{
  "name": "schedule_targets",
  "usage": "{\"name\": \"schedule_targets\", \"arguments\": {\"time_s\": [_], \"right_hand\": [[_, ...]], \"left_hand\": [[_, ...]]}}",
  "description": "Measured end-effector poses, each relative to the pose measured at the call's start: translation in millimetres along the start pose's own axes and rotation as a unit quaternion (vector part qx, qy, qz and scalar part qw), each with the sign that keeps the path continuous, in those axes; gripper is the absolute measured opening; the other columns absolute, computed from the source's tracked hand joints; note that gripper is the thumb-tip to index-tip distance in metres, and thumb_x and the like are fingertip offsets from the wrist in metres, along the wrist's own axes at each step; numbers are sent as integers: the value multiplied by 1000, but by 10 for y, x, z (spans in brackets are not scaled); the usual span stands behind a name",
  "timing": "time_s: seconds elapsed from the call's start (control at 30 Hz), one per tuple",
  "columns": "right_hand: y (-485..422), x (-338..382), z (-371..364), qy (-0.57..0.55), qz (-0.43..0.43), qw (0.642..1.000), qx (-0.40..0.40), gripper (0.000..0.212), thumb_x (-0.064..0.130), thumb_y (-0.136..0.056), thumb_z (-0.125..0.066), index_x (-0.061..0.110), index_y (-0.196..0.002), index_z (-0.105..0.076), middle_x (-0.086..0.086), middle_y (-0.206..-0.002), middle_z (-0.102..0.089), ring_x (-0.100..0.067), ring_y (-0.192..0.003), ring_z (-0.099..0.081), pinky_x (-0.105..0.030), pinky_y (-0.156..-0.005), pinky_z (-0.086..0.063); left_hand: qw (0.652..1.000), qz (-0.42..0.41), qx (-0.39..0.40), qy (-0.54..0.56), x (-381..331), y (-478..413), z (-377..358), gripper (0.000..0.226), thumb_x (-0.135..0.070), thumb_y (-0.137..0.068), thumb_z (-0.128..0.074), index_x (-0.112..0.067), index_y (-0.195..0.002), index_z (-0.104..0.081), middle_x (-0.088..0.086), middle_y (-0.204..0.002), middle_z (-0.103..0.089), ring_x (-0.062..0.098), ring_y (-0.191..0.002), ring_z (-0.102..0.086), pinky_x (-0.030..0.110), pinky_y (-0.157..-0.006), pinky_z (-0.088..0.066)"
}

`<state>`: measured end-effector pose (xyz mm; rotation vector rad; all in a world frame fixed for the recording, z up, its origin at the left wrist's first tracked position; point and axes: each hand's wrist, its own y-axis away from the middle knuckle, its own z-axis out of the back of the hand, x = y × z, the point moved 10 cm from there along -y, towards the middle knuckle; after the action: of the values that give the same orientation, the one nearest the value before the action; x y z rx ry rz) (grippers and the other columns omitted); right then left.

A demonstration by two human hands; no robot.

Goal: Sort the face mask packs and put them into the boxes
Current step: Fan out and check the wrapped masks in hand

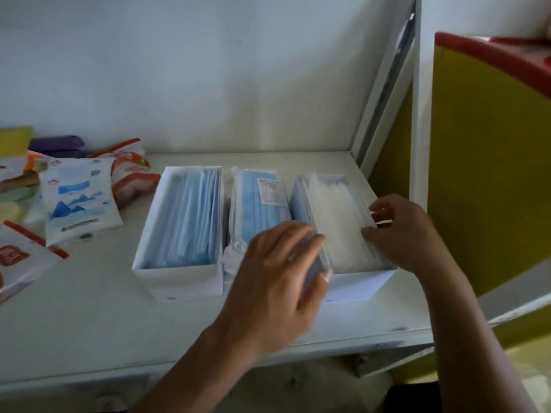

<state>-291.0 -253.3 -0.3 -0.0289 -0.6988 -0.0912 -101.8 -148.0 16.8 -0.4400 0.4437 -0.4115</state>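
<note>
- White shelf (89, 308): under both hands.
- Right box (357, 283): directly beneath fingers, white packs (337, 210) standing inside, between two sets of fingertips.
- Left box (179, 281): blue-filled, well left of left fingers.
- Loose blue pack (259, 204): unboxed, just beyond left knuckles.
- Left hand (277, 263): fingers curl round white packs' near-left edge.
- Right hand (408, 231): fingertips pinch opposite edge.
- Risks: slick film slips from pinch and packs fan out; tight squeeze buckles box wall; left knuckles nudge blue pack.
</note>
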Motion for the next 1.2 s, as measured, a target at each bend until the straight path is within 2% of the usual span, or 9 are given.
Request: {"name": "schedule_targets", "arguments": {"time_s": [0.1, 0.23, 0.4, 0.47, 0.6, 0.7, 0.83, 1.13, 1.2], "right_hand": [[51, 54, 45, 68, 16, 997, -36, 37, 28, -80, -80, 15, -112, -67, 2, -101, -67, -19, -92, -64, -35, -79, -54], [152, 172, 41, 108, 46, 990, -81, 38, 28, -85, -75, 13, -120, -71, -4, -115, -72, -24, -102, -68, -40, -90, -56], [282, 301, 57, 109, 106, 976, -159, 16, 11, -88, -69, 11, -100, -80, -8, -89, -77, -26, -78, -71, -37, -76, -60], [310, 337, 21, 124, 125, 971, -161, 15, 7, -89, -66, 7, -84, -80, -10, -74, -74, -25, -64, -68, -35, -67, -60], [348, 316, 65, 89, 100, 976, -172, 22, 14, -90, -70, 5, -109, -75, -12, -98, -76, -30, -86, -70, -31, -75, -52], [364, 318, 76, 101, 97, 974, -177, 15, 12, -90, -69, 1, -97, -76, -16, -87, -75, -32, -77, -67, -28, -65, -44], [331, 285, 51, 115, 86, 975, -171, 16, 11, -89, -68, -1, -82, -76, -20, -79, -73, -35, -72, -67, -31, -64, -49], [192, 144, -124, 86, 47, 991, -97, 24, 26, -91, -68, 5, -82, -77, -10, -73, -72, -23, -66, -66, -36, -70, -58], [186, 138, -158, 80, 46, 992, -85, 24, 26, -91, -67, 6, -83, -78, -8, -73, -72, -20, -65, -65, -29, -66, -55]], "left_hand": [[996, -37, 71, -27, -279, 25, -352, 50, -52, -98, -40, -27, -142, -42, -2, -155, -39, 19, -147, -27, 49, -117, -28], [994, -30, 81, -64, -325, -12, -584, 54, -55, -95, -40, -27, -141, -44, 1, -157, -38, 24, -149, -26, 52, -119, -25], [994, -12, 82, -73, -255, -28, -666, 57, -57, -96, -39, -27, -144, -46, 2, -157, -39, 24, -149, -26, 51, -119, -26], [994, -12, 83, -71, -250, -18, -683, 56, -56, -96, -40, -27, -144, -46, 2, -157, -38, 24, -150, -25, 51, -120, -25], [994, -11, 80, -68, -239, -11, -667, 56, -55, -96, -39, -26, -144, -46, 3, -157, -38, 24, -150, -25, 52, -119, -26], [995, -9, 78, -66, -240, -7, -666, 56, -55, -95, -40, -26, -143, -47, 3, -156, -39, 24, -149, -26, 52, -119, -27], [995, -10, 74, -64, -246, -5, -669, 57, -55, -95, -42, -26, -143, -47, 3, -156, -39, 25, -149, -27, 52, -119, -26], [996, -9, 61, -60, -231, -1, -646, 58, -57, -93, -39, -27, -142, -45, 3, -154, -41, 25, -147, -32, 50, -119, -25], [996, -8, 59, -59, -226, 0, -637, 58, -57, -93, -38, -26, -142, -45, 3, -154, -41, 25, -146, -32, 49, -119, -25]]}}
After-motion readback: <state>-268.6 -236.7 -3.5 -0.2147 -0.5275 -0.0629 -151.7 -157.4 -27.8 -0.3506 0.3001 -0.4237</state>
